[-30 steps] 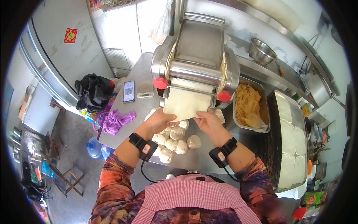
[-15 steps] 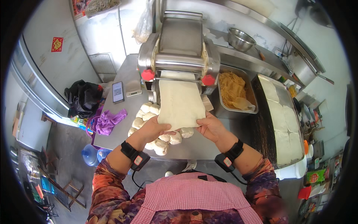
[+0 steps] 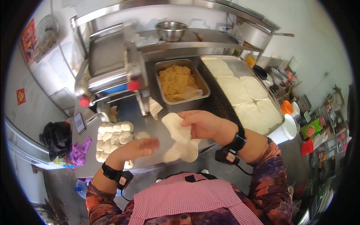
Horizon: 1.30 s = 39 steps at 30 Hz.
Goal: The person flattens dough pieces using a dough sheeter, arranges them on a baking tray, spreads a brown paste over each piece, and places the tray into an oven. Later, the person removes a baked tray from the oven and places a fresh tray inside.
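The right hand [image 3: 202, 124] pinches 1 dough sheet [image 3: 176, 126], the blurred left hand [image 3: 135, 150] extends its fingers nearby, and 5 flat dough pieces [image 3: 233, 91] lie on 1 tray [image 3: 238, 67].

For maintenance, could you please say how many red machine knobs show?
2: left red knob and right red knob, at the front of the roller machine; others may be hidden.
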Motion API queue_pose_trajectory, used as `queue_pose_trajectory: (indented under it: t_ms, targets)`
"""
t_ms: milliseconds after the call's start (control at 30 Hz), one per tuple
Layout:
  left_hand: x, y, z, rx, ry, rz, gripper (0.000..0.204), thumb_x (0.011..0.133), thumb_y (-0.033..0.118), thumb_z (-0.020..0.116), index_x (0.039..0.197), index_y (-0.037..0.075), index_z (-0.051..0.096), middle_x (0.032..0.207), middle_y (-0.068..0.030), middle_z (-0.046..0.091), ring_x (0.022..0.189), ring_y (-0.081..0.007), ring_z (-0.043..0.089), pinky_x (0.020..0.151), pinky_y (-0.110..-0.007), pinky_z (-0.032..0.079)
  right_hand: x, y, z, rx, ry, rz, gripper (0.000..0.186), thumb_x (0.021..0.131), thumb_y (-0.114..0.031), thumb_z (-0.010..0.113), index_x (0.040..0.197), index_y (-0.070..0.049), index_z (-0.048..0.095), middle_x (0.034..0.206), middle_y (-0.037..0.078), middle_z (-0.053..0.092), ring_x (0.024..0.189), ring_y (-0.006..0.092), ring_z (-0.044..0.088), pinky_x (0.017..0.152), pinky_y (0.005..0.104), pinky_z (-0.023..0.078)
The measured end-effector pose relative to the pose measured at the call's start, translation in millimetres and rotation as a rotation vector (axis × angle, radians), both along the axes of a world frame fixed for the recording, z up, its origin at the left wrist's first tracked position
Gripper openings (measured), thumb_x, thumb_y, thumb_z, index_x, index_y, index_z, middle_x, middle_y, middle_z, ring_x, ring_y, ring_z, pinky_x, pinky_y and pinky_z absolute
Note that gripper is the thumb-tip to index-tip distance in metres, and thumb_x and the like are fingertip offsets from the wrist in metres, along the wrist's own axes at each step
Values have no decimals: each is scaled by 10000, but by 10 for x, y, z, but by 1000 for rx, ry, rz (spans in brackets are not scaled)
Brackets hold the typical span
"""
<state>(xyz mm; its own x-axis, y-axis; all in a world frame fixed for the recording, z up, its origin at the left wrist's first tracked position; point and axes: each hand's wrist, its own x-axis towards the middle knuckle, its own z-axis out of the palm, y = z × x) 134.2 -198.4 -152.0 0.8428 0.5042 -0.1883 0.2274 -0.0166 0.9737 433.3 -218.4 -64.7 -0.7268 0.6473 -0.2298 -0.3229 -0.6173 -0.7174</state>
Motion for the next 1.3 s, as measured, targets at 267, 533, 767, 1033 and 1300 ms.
queue_pose_trajectory:
  t_ms: [267,533,767,1033,1300]
  targets:
    - [1895,180,545,-270,-363,107,453,871,174,703,1257,-2,547,1177,-72,636,1065,-150,596,933,-301,474,2026,-458,652,312,-142,-56,503,879,-120,577,1338,46,453,1131,107,635,1002,178,626,851,329,510]
    - [4007,1349,1070,409,-237,459,331,928,186,601,1199,-5,597,1099,-65,653,960,-135,587,874,-279,466,4095,544,920,655,-1090,-602,304,950,-213,557,1210,-56,575,1014,32,648,865,118,618,735,272,512]
    - [4897,1749,727,756,160,293,469,901,253,638,1291,10,547,1266,-142,588,1167,-185,541,1009,-289,405,5064,1366,267,1077,-1617,-912,454,816,-148,640,1235,6,560,1117,174,654,1048,280,621,904,324,478]
    - [3842,743,112,333,216,379,274,874,287,664,885,13,659,727,-54,648,674,-121,610,623,-275,496,5778,102,-574,822,-1792,-791,494,791,-216,690,1222,-5,570,1033,186,648,970,325,624,844,403,490]
    - [3792,40,-193,128,247,105,302,890,323,661,854,23,657,699,-31,635,651,-104,589,618,-260,485,5925,-474,-967,782,-1942,-852,321,760,-183,690,1013,14,674,898,172,646,824,323,629,763,385,499]
